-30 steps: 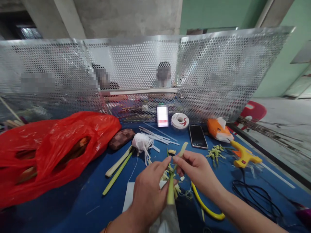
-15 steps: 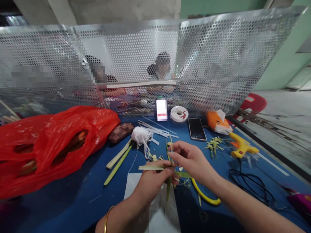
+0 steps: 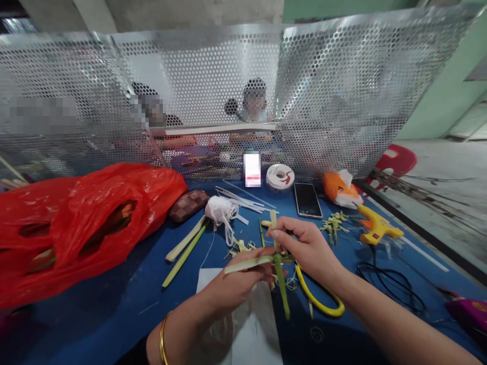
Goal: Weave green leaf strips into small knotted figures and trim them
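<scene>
At lower center, we grip crossed leaf strips [image 3: 282, 289]: the left hand [image 3: 243, 284] has its fingers curled closed about the crossing, and the right hand [image 3: 306, 246] pinches the upper end between thumb and fingertips. We spot a dark red mark on the white spool [image 3: 287, 172] at center, its lettering too small to read; the lit panel [image 3: 252, 167] beside it is blurred. Our table [image 3: 114, 324] is blue, backed by perforated metal mesh [image 3: 213, 81], with bare concrete [image 3: 190, 12] above and a green wall [image 3: 456, 96] at upper right.
</scene>
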### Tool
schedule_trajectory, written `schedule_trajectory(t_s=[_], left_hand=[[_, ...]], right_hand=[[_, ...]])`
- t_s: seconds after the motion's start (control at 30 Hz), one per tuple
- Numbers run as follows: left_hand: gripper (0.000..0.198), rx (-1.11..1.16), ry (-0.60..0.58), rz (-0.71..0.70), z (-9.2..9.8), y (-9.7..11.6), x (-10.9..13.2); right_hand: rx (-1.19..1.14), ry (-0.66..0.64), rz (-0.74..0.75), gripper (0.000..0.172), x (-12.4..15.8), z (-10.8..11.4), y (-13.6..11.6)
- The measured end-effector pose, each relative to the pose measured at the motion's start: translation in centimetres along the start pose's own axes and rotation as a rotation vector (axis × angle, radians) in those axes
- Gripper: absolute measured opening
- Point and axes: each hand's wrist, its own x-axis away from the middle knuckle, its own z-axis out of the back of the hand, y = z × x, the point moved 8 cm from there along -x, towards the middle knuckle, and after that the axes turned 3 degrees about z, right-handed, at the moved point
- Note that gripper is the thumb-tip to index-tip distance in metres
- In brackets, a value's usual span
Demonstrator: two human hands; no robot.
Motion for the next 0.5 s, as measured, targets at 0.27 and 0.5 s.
schedule_trajectory(t_s=[0.27,0.5], left_hand=[[0.031,0.039,-0.045,-0.016,-0.2,0.2,-0.5],[0.032,-0.427,0.111,-0.327,1.5,1.1,-0.1]], right_hand=[[0.012,-0.009,0.13,0.02,0.2,0.0,-1.2],[0.113,0.046,0.155,0.02,0.3,0.4,-1.4]])
